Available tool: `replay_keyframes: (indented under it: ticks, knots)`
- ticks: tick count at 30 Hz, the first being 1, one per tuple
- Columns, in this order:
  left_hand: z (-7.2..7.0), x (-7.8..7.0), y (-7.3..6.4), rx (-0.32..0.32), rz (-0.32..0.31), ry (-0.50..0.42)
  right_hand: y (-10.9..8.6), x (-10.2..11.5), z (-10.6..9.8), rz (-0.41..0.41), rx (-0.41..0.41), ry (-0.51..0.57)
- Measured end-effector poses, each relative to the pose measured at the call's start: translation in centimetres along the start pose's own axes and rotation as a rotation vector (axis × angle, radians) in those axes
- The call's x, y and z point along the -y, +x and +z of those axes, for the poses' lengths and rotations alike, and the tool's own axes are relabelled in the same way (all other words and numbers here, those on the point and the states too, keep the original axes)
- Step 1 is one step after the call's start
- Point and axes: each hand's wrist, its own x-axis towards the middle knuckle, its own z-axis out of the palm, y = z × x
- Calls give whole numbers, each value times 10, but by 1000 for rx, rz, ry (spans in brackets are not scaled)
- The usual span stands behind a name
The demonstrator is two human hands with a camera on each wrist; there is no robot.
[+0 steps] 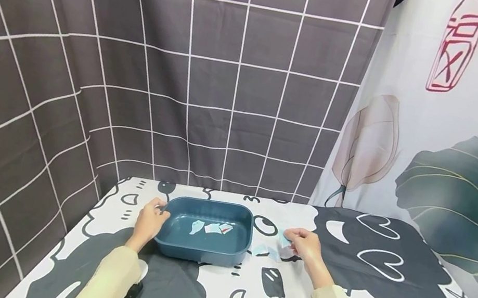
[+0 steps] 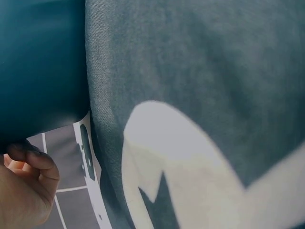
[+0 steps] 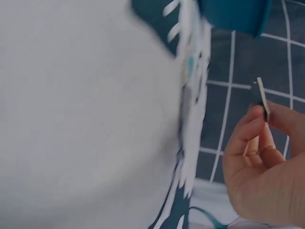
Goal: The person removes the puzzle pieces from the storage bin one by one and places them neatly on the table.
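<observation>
A dark teal rectangular basin (image 1: 202, 255) stands on the patterned cloth. My left hand (image 1: 148, 223) grips its left end at the rim, fingers curled against it in the left wrist view. Inside the basin lie a few irregular flat pieces (image 1: 197, 227), pale blue and white, one with a red mark. To the right of the basin, my right hand (image 1: 304, 244) pinches a thin light-blue piece (image 1: 284, 239) between thumb and fingers. The right wrist view shows this piece (image 3: 261, 98) edge-on, held up above the cloth.
More pale blue flat pieces (image 1: 259, 250) lie on the cloth between the basin and my right hand. The white tablecloth (image 1: 219, 293) carries dark cartoon prints. A dark grid curtain (image 1: 212, 81) hangs behind the table, with a leaf-printed white curtain (image 1: 371, 150) at the right.
</observation>
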Motion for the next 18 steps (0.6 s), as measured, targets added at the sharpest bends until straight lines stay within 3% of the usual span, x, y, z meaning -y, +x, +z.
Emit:
replay_keyframes:
  ticks: [12, 18]
  knots:
    - [0, 1, 0, -13, 8, 8, 3, -23, -8, 101, 48, -121]
    - [-1, 0, 0, -12, 12, 26, 3, -25, -10, 89, 80, -149]
